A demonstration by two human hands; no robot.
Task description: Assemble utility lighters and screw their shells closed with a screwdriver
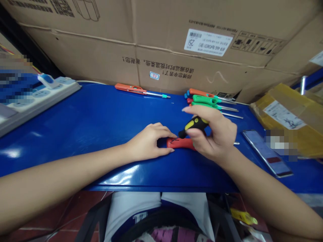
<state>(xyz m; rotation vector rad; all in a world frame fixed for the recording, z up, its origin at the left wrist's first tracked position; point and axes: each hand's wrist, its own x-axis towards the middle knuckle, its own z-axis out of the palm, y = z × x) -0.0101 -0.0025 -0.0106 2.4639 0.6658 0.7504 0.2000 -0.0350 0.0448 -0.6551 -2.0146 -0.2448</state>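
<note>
My right hand point(213, 136) is closed round a small black and yellow screwdriver point(193, 124), its tip pointing down-left toward the end of a red-handled tool point(180, 143) lying on the blue table point(96, 114). The fingers of my left hand point(148, 143) are pinched at the left end of that red handle, holding it against the table. A thin metal shaft sticks out from behind my right hand on the right side.
Orange, green and blue screwdrivers point(204, 99) lie in a row behind my right hand, another orange one point(133, 89) further left. Big cardboard boxes point(161, 40) wall the back. A power strip point(37, 95) sits left, a phone point(267, 153) and a yellow parcel point(290, 114) right.
</note>
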